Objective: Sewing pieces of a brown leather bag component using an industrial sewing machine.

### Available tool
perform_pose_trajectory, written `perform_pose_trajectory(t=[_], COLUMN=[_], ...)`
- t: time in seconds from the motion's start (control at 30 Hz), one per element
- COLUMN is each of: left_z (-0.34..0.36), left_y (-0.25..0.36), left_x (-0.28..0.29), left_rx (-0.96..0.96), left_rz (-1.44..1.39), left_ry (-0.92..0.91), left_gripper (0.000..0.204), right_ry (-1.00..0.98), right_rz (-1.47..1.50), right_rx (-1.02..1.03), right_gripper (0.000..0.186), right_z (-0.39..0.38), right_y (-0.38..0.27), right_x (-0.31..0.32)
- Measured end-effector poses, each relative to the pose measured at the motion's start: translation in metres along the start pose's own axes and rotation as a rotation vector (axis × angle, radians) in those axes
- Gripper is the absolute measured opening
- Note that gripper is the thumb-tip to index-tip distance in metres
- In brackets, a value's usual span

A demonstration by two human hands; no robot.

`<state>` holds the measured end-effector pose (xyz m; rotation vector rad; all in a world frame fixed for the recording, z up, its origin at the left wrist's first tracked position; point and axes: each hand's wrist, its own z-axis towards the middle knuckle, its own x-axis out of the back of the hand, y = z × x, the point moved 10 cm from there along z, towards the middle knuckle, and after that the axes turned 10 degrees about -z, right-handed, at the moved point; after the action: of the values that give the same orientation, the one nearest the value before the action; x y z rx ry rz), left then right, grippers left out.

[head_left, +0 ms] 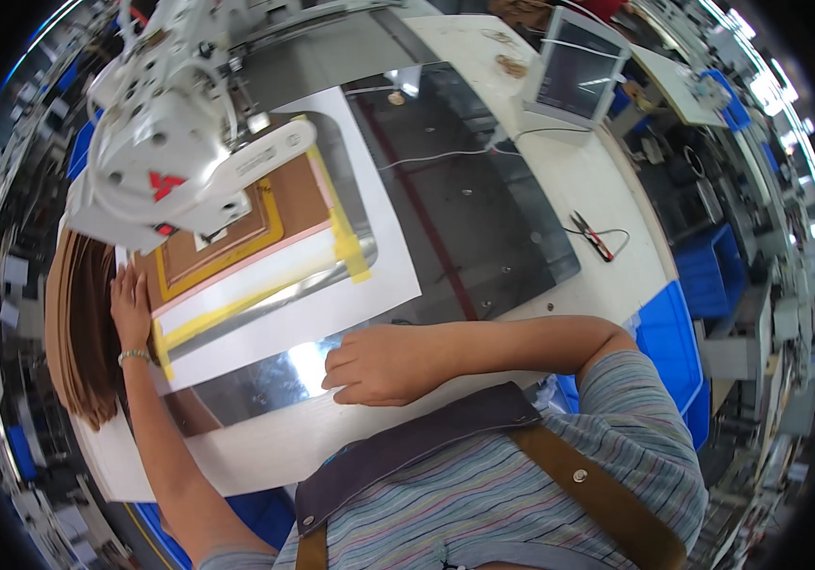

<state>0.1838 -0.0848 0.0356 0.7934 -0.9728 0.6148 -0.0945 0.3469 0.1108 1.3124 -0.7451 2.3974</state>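
My left hand [129, 302] lies with fingers stretched at the left edge of a brown panel [308, 195], beside a stack of brown sheets [73, 323]. Yellow tape [350, 249] runs along the panel's frame, and a yellow-edged rectangular outline [279, 223] sits on the panel. Above it hangs a white sewing machine head [156, 157], which hides part of the panel. White paper [393, 256] lies beneath the frame. Close to the table's front edge, my right hand [379, 366] rests loosely curled over the dark glossy plate [265, 380]; nothing shows in its fingers.
On the right of the white table [607, 199] lie red-handled snippers [593, 237]. A screen on a stand [578, 71] stands at the far right, its white cable crossing the plate. Blue bins [669, 342] stand beyond the table's right edge.
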Motion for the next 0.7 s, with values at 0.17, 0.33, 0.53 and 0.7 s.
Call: perform_pose_trajectory(t=[0.17, 0.33, 0.53, 0.7], left_z=[0.009, 0.014, 0.012, 0.01], left_y=[0.053, 0.115, 0.187, 0.221], left_x=[-0.029, -0.043, -0.056, -0.054], left_rx=[0.008, -0.035, -0.096, -0.082], left_rz=[0.235, 0.243, 0.191, -0.013], left_ry=[-0.07, -0.078, -0.055, 0.18], left_gripper=[0.053, 0.051, 0.045, 0.037], right_ry=[0.158, 0.209, -0.015, 0.013], right_rz=[0.007, -0.057, -0.179, -0.135], right_rx=[-0.095, -0.07, 0.015, 0.035], right_gripper=[0.006, 0.006, 0.014, 0.017], right_z=[-0.035, -0.037, -0.039, -0.041], right_y=[-0.008, -0.025, -0.039, -0.043], right_x=[0.016, 0.009, -0.027, -0.02])
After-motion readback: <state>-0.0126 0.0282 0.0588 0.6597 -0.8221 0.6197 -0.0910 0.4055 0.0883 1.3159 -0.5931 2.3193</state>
